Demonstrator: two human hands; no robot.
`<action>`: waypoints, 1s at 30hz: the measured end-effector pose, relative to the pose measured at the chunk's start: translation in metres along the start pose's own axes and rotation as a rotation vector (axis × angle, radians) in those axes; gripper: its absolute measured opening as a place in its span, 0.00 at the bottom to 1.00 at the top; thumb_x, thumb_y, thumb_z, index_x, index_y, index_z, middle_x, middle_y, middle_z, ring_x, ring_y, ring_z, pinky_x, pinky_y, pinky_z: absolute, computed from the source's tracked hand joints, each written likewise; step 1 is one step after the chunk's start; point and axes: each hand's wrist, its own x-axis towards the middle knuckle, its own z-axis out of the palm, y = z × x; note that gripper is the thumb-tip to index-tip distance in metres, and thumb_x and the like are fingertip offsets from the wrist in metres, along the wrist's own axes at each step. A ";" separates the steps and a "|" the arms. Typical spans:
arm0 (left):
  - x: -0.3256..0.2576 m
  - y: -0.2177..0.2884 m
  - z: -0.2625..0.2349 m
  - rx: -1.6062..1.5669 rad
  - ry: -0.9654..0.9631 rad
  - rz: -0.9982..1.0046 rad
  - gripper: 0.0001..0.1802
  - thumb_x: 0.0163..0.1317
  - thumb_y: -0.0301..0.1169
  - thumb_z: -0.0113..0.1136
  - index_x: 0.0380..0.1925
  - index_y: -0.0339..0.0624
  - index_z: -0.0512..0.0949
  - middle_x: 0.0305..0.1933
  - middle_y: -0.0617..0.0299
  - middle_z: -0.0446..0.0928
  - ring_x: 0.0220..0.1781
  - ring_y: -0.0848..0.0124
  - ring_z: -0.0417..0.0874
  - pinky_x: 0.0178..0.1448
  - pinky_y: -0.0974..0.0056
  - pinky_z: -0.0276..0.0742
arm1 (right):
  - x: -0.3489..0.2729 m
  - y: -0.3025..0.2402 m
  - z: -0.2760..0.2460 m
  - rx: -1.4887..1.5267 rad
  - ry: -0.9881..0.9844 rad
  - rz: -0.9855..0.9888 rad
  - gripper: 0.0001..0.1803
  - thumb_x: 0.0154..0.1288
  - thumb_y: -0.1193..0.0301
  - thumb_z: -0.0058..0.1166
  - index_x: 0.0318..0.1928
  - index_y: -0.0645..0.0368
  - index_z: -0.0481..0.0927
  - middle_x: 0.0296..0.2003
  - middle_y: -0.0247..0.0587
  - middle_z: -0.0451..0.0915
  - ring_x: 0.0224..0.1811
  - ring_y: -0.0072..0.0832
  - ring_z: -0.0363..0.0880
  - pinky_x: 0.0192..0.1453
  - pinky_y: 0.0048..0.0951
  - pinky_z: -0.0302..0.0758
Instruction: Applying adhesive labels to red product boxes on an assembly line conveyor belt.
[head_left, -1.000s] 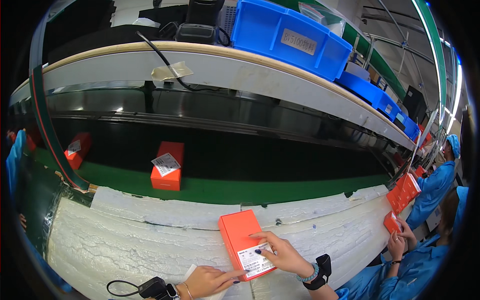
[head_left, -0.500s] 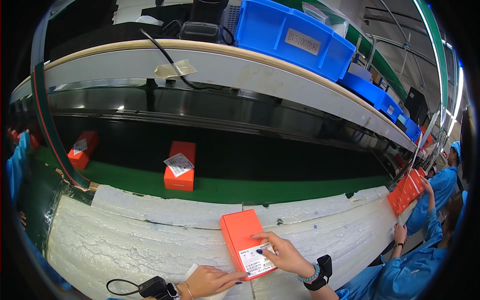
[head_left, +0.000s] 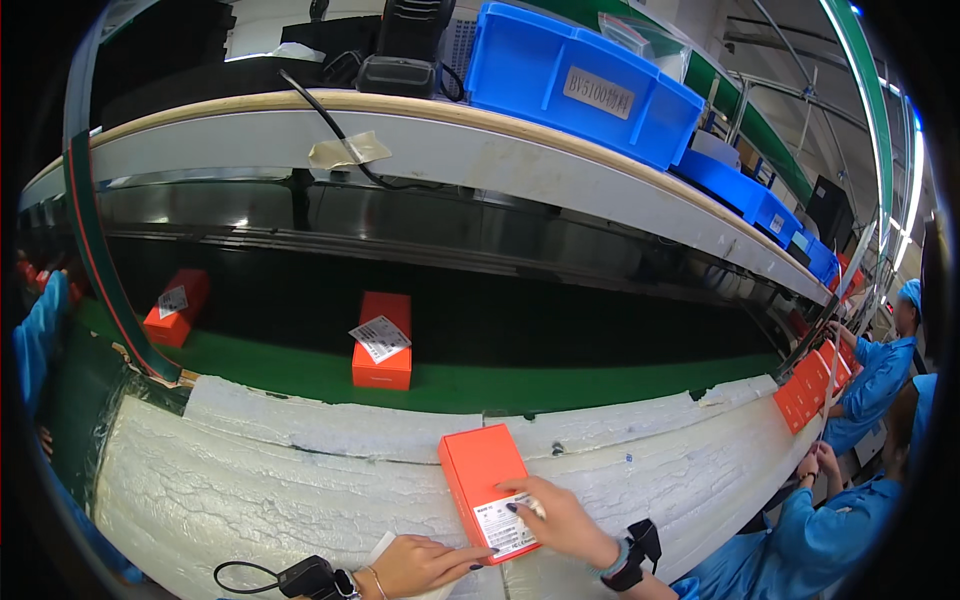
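An orange-red box (head_left: 482, 455) lies in front of me on the padded bench, and a white printed label (head_left: 497, 525) covers its near end. My right hand (head_left: 565, 522) reaches over from the right, with thumb and index finger apart and their tips on the label's upper part. From the left, my left hand (head_left: 422, 565) lies low with its fingers stretched out; the index fingertip touches the label's lower left corner. Part of a white sheet (head_left: 384, 545) shows beside that hand. Some fingers of my right hand are hidden from view.
Beyond the bench padding (head_left: 280, 480), a green conveyor belt (head_left: 480, 393) carries an orange-red box (head_left: 383, 372) and another box (head_left: 172, 328), each with a loose white label. A shelf (head_left: 430, 135) holds a blue bin (head_left: 580, 90). Co-workers in blue (head_left: 835, 530) handle orange-red boxes (head_left: 803, 390) at right.
The belt boxes have shifted to the right. My right hand has moved slightly left and down across the label, while my left hand stays nearly still. At right, the co-workers' hands have moved.
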 end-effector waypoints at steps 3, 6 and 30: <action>-0.004 -0.001 0.003 0.045 -0.025 -0.024 0.14 0.59 0.38 0.61 0.46 0.54 0.80 0.15 0.60 0.74 0.15 0.64 0.76 0.22 0.60 0.73 | -0.017 -0.020 0.023 -0.420 0.071 -0.057 0.24 0.59 0.79 0.48 0.58 0.56 0.73 0.50 0.43 0.76 0.50 0.43 0.76 0.52 0.40 0.73; -0.005 -0.004 0.004 0.032 -0.015 -0.070 0.15 0.59 0.37 0.61 0.47 0.51 0.78 0.20 0.59 0.78 0.17 0.61 0.78 0.24 0.59 0.74 | -0.020 -0.023 0.049 -0.518 0.136 0.154 0.22 0.58 0.74 0.46 0.54 0.48 0.77 0.55 0.39 0.71 0.61 0.52 0.65 0.63 0.55 0.61; -0.006 -0.011 -0.001 0.013 0.025 -0.130 0.11 0.64 0.35 0.54 0.45 0.52 0.78 0.16 0.56 0.73 0.18 0.57 0.77 0.24 0.56 0.73 | -0.007 0.128 -0.044 -0.579 0.328 0.044 0.33 0.47 0.71 0.60 0.58 0.51 0.70 0.57 0.54 0.62 0.63 0.55 0.58 0.66 0.62 0.52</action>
